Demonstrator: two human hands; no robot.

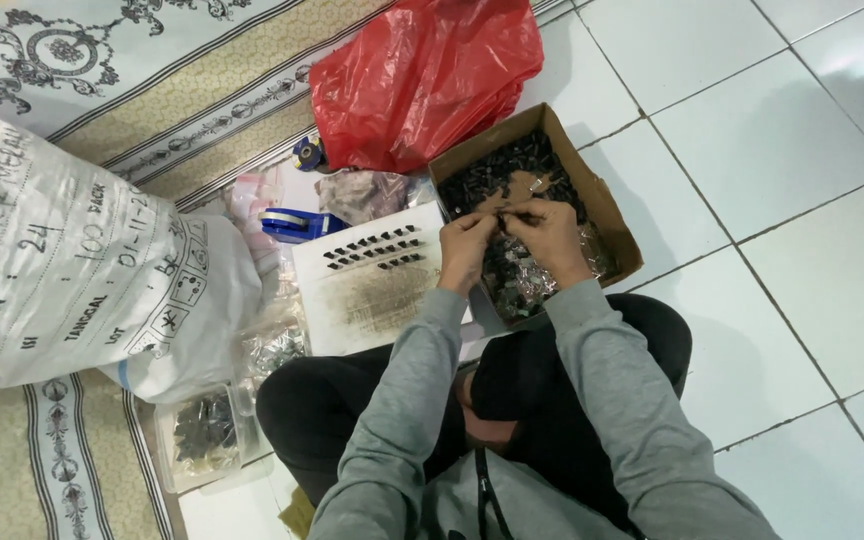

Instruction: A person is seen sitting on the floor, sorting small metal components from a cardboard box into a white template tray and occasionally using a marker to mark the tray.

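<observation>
Head view puts both of my hands over the cardboard box [607,215] of small dark parts [497,170] on the tiled floor [782,150]. My left hand [467,250] and right hand [550,235] meet fingertip to fingertip, each grip pressed together on one small piece [505,207] too tiny to make out. I judge a slip likely to drop it back among the loose parts, where it would be lost. A careless elbow could also scatter the rows on the white board [372,285] just beside the box.
</observation>
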